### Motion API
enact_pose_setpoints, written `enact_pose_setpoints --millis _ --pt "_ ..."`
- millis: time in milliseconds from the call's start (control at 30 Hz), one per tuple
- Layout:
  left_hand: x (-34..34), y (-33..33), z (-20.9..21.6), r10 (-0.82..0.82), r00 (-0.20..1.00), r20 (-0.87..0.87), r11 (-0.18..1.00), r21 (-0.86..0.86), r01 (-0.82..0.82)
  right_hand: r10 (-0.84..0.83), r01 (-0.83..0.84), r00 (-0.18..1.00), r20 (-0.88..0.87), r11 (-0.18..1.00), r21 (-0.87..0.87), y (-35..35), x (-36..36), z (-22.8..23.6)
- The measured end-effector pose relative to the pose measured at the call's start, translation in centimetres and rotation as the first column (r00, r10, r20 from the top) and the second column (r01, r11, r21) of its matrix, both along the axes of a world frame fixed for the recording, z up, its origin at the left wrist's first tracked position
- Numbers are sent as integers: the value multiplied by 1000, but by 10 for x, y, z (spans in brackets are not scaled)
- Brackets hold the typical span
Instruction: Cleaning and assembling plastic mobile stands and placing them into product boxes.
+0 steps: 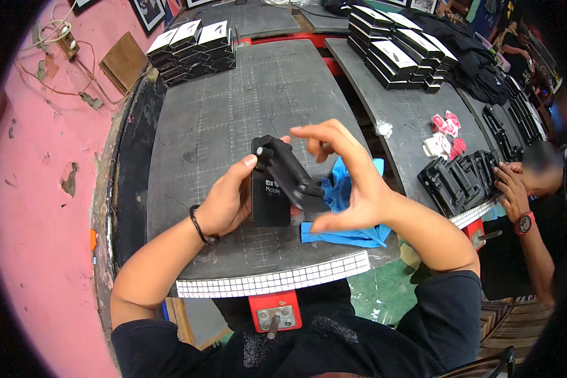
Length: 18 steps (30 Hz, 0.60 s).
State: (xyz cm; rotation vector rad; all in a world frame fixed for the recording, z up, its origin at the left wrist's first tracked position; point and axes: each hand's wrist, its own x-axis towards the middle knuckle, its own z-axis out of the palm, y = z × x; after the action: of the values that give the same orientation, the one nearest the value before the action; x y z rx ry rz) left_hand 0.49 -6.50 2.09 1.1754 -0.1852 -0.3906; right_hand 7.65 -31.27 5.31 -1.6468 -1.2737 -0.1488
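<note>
A black folding stand [288, 178], with a flat plate and a jointed arm, is held above the dark table just left of the blue cloth. My left hand [225, 198] grips it from the left, the thumb pressed near the top joint. To the right of the stand, my right hand [364, 188] is raised with thumb and fingers spread wide, holding nothing. The blue cloth [372, 235] lies crumpled on the table, partly hidden by my right hand.
Stacked black-and-white boxes [195, 50] stand at the far left, with more boxes [403, 53] far right. Several black stands [460, 179] lie on the right-hand table by a co-worker's hand [513, 189]. Red and white packets [444, 135] sit behind them. A gridded strip [274, 277] edges the table.
</note>
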Motion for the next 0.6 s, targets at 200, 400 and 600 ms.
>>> enact_pose_setpoints --millis 200,400,600 --pt "-3 2 -11 -269 963 -13 940 -219 260 -42 40 994 97 999 24 8 -4 -17" --pt "-3 4 2 -340 937 -80 939 -92 333 -27 34 995 -93 996 77 7 -9 -7" --pt "-7 6 3 -416 903 -104 909 -18 416 -24 101 947 -321 969 227 14 -13 -13"
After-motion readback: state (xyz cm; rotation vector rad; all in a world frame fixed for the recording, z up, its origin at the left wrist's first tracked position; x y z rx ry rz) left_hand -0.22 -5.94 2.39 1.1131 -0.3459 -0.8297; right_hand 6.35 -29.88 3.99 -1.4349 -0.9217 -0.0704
